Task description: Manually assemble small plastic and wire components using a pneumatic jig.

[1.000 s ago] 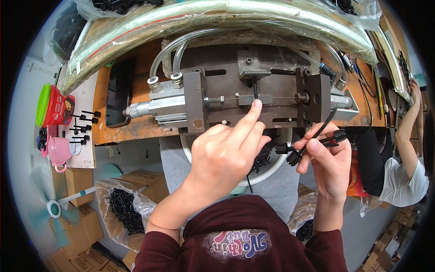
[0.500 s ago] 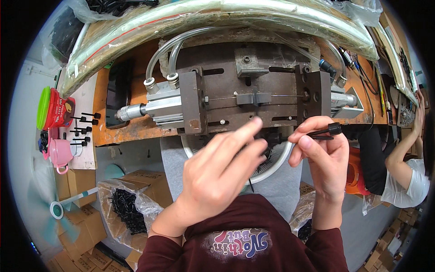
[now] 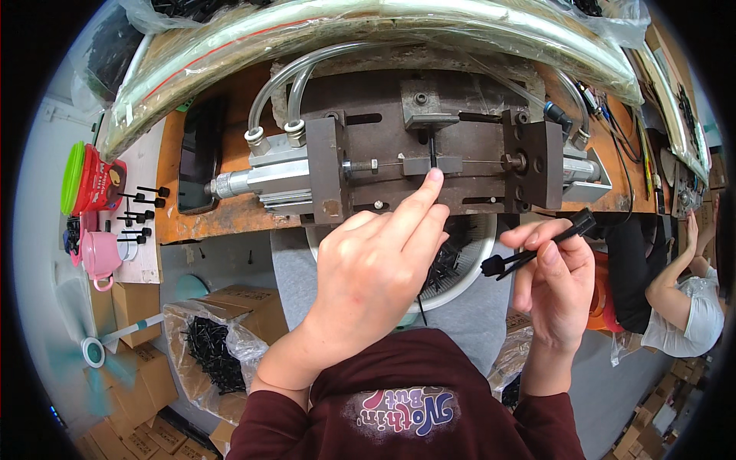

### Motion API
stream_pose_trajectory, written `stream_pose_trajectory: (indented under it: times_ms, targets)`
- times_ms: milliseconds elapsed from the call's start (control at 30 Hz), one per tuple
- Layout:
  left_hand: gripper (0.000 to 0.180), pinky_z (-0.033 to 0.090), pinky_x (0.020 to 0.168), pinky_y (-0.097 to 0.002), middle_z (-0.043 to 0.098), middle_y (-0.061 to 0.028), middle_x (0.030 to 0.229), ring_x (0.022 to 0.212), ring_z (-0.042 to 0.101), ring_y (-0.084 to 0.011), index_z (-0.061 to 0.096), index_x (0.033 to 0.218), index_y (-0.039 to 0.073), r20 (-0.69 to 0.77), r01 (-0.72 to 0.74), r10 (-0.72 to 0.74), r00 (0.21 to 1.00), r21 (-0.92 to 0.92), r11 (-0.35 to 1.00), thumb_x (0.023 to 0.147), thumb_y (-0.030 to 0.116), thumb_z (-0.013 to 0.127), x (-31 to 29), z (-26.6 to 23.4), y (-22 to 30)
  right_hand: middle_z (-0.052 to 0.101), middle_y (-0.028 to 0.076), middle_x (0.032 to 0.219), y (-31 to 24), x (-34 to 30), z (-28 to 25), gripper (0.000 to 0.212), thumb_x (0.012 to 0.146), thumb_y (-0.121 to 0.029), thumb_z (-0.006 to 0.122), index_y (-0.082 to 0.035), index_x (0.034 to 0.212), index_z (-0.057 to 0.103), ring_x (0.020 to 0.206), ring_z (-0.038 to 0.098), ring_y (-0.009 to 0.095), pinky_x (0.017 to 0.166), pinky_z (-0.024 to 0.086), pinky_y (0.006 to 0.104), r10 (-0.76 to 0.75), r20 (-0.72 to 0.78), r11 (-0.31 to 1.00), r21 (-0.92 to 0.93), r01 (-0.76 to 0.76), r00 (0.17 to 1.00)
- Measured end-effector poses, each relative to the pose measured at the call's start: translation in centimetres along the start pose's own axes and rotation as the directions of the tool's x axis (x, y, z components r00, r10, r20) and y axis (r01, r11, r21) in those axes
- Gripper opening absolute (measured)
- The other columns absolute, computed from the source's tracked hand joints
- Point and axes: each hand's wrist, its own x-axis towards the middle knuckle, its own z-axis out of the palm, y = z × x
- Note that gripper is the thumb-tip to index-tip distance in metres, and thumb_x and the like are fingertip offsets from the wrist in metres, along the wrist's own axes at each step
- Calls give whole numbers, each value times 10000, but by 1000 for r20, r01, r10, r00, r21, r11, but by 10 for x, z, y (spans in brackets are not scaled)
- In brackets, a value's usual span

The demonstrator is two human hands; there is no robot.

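My left hand reaches over the lap with its index finger stretched out. That fingertip is at the lower end of a thin black rod, which stands in the small grey block at the middle of a brown metal fixture. My left thumb is hidden. To the right, in front of the fixture, my right hand pinches black plastic rods with knobbed heads between thumb and fingers. Below both hands a white round basket with more black rods rests on my lap, partly covered by my left hand.
Metal cylinders with clear hoses flank the fixture on the wooden bench. A phone lies at left, near a pink cup. A bag of black rods stands below left. Another person sits at far right.
My left index finger has moved up onto the black rod in the fixture, which now stands farther up. The rods in my right hand have turned, with knobs showing at both ends.
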Motion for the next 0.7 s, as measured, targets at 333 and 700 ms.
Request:
stream_pose_trajectory:
  times_ms: [333, 700]
  targets:
    - [358, 584, 678, -300, 733, -140, 966, 789, 723, -224, 736, 1001, 25, -60, -34, 4, 998, -517, 856, 670, 78, 860, -15, -20, 14, 672, 161, 916, 9, -1, 20, 249, 985, -88, 564, 104, 1136, 611, 583, 656, 175, 499, 546, 270, 125, 29, 966, 224, -129, 992]
    - [301, 554, 690, -279, 664, -154, 1233, 780, 694, -201, 717, 1013, 11, -73, 30, -36, 997, -89, 996, 722, 47, 786, -14, 10, 5, 558, 329, 1273, 2, 0, 12, 571, 1001, -303, 521, 163, 1326, 465, 1082, 658, 358, 827, 596, 369, -225, -54, 970, -102, 219, 973]
